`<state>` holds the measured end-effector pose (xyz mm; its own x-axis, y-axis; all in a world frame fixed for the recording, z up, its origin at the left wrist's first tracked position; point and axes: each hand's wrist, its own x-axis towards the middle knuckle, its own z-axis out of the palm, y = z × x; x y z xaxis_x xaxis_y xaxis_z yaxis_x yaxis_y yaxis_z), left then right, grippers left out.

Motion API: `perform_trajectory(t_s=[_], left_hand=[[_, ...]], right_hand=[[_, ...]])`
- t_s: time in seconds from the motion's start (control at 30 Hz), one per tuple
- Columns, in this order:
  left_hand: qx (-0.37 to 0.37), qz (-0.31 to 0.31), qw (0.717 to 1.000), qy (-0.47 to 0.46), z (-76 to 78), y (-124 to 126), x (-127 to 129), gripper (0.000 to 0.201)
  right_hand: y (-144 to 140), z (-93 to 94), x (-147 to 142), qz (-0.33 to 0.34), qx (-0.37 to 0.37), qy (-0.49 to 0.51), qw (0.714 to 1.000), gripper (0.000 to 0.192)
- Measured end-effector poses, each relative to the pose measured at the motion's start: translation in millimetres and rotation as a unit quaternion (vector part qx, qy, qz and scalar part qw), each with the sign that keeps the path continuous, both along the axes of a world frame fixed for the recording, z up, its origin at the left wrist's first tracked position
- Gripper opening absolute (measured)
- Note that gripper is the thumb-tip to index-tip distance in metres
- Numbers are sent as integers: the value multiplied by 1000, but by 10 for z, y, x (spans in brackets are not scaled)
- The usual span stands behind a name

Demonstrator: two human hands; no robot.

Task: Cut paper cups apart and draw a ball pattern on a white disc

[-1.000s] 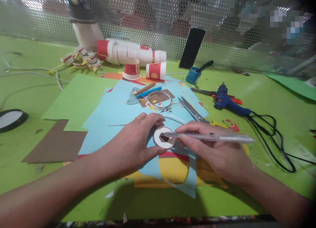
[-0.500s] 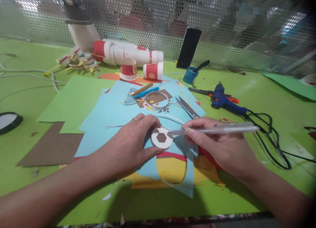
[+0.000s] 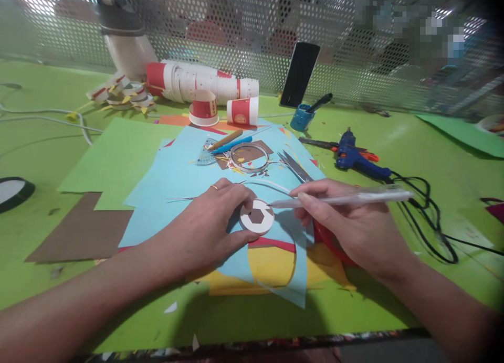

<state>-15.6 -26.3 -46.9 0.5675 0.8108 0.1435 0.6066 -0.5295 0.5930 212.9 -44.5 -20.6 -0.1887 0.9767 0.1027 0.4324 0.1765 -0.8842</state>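
Observation:
My left hand [image 3: 220, 216] grips a round white disc [image 3: 262, 228] by its left side, between the thumb below and the fingers above. A brown angular patch [image 3: 257, 216] sits at the disc's middle, with smaller dark bits near the rim. My right hand [image 3: 334, 216] is closed around a clear, pale pen [image 3: 354, 196], held nearly level. Its tip is at the disc's upper right edge; whether it touches cannot be made out. Beneath lie light blue paper sheets [image 3: 165, 184]. Scissors [image 3: 295, 166] lie just beyond my right hand, their red handle partly hidden under it.
Behind the disc are a tape ring [image 3: 249, 158], a blue marker [image 3: 232, 145], a brown marker [image 3: 226, 139] and a protractor [image 3: 207, 153]. Stacked paper cups [image 3: 205, 85] lie farther back. A blue glue gun [image 3: 354, 158] with a black cord rests right, near a phone [image 3: 300, 74].
The pen tip has shifted slightly up toward the disc's upper right rim, and a dark bit there looks different. My left hand keeps its grip. The whole view has shifted slightly.

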Motion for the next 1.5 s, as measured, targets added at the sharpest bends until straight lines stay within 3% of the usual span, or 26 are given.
perform_trajectory(t_s=[0.43, 0.93, 1.5], left_hand=[[50, -43, 998, -19, 1, -19, -13, 8], [85, -61, 994, -11, -56, 6, -22, 14], [74, -59, 995, 16, -4, -21, -6, 15]], right_hand=[[31, -13, 11, -12, 19, -12, 1000, 18], [11, -3, 5, -10, 21, -2, 1000, 18], [-8, 13, 3, -6, -1, -4, 1000, 23]])
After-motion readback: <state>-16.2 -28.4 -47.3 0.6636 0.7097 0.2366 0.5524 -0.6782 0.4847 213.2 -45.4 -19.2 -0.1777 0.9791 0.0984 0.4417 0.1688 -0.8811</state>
